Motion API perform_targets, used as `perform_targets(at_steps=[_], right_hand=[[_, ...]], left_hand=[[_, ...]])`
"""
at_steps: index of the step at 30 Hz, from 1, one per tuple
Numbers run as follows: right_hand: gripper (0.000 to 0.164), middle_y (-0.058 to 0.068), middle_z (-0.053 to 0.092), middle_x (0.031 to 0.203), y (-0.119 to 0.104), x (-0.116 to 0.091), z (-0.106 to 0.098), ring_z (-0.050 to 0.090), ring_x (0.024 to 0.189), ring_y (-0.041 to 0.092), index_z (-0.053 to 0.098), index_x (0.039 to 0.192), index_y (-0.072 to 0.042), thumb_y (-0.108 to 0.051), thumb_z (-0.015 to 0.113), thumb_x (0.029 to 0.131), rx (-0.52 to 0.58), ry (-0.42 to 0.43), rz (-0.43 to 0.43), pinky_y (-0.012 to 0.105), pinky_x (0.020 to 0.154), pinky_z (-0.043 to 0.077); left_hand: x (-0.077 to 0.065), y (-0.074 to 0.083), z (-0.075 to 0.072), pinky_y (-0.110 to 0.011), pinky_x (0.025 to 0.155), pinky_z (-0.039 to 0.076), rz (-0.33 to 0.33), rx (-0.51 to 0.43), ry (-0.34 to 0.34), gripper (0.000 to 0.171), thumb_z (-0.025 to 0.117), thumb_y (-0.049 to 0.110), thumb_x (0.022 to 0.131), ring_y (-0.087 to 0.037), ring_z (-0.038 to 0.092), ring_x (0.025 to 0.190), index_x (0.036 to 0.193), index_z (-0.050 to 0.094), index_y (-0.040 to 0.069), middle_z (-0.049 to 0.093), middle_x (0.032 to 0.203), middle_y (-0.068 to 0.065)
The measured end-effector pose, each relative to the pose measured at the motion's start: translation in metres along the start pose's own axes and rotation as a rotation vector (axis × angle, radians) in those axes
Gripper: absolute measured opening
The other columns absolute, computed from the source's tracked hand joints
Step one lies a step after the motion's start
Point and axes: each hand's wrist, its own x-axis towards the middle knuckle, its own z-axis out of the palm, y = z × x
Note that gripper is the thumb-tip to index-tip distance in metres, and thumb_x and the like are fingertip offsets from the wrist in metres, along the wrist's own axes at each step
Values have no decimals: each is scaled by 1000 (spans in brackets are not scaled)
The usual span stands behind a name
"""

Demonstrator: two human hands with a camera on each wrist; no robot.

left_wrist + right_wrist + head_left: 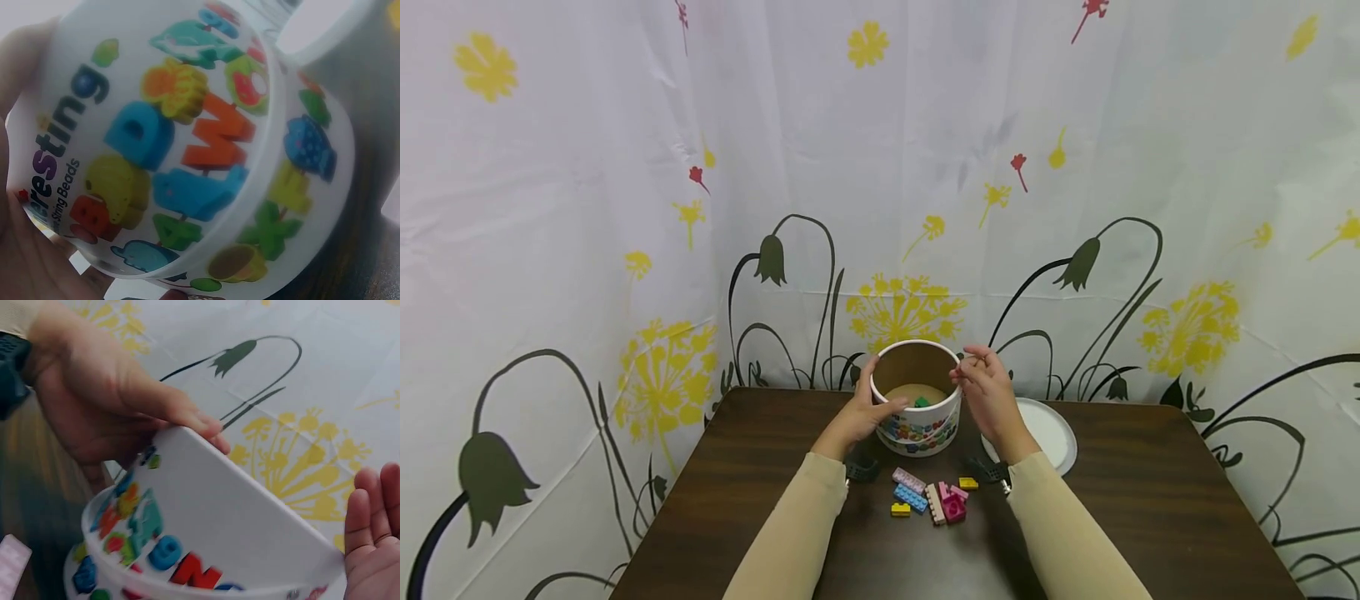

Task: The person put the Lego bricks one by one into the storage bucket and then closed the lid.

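Observation:
A white round tub (919, 427), printed with colourful letters and animals, is tilted over the dark table. My left hand (867, 410) grips its left side, the thumb over the rim. In the left wrist view, the tub's printed wall (206, 134) fills most of the picture and fingers show at its left edge. A green piece (921, 402) lies inside on the tub's floor. My right hand (988, 396) is at the tub's right rim. In the right wrist view, its fingers (375, 509) are nearly straight beside the tub (244, 506); I see nothing held.
In front of the tub lie several toy bricks: a blue brick (911, 497), a pale pink brick (908, 480), a cream brick (935, 504), a magenta block (954, 508) and two yellow bricks (900, 509). A white round lid (1048, 433) lies at the right. A flowered curtain (880, 167) hangs behind the table (760, 467).

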Motion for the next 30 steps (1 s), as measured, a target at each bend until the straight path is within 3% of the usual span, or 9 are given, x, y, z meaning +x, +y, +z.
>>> perform_targets(at_steps=[7, 13, 16, 20, 26, 30], right_hand=[[47, 3, 62, 108, 6, -42, -17, 64, 104, 17, 32, 150, 13, -4, 54, 112, -148, -54, 66, 28, 94, 57], [29, 4, 60, 106, 12, -69, -32, 65, 103, 19, 49, 131, 7, -5, 63, 109, -336, 14, 201, 32, 96, 57], [21, 3, 61, 101, 13, -81, -39, 65, 98, 20, 56, 121, 4, -4, 68, 105, -475, 69, 262, 32, 92, 58], [23, 5, 63, 98, 14, -98, -48, 63, 91, 18, 60, 121, 7, -3, 71, 103, -611, 101, 303, 28, 82, 57], [29, 13, 65, 106, 20, -117, -62, 60, 89, 16, 63, 126, 6, -4, 73, 101, -753, 20, 329, 27, 75, 54], [38, 17, 65, 117, 31, -125, -73, 61, 97, 16, 62, 134, 7, -5, 75, 101, -717, -41, 356, 27, 79, 54]], left_hand=[[-2, -1, 1, -68, 128, 27, -7, -5, 9, 111, 83, 34, 96, -51, 26, 160, 175, 5, 35, 7, 179, -20], [-1, -3, 2, -68, 129, 26, 5, -15, 3, 111, 83, 34, 96, -50, 25, 160, 176, 5, 34, 6, 180, -19], [0, -3, 2, -68, 129, 26, 6, -17, -1, 112, 83, 34, 96, -50, 25, 160, 176, 4, 34, 5, 180, -19], [1, -2, 1, -68, 128, 26, -3, -18, -5, 112, 83, 33, 96, -52, 23, 161, 176, 3, 35, 3, 180, -19], [1, -1, 1, -69, 128, 27, 1, -9, -15, 108, 79, 28, 99, -54, 22, 161, 175, 3, 35, 2, 180, -21], [1, -1, 1, -69, 128, 27, -8, -16, -10, 108, 80, 29, 98, -53, 23, 161, 175, 5, 36, 3, 181, -20]])
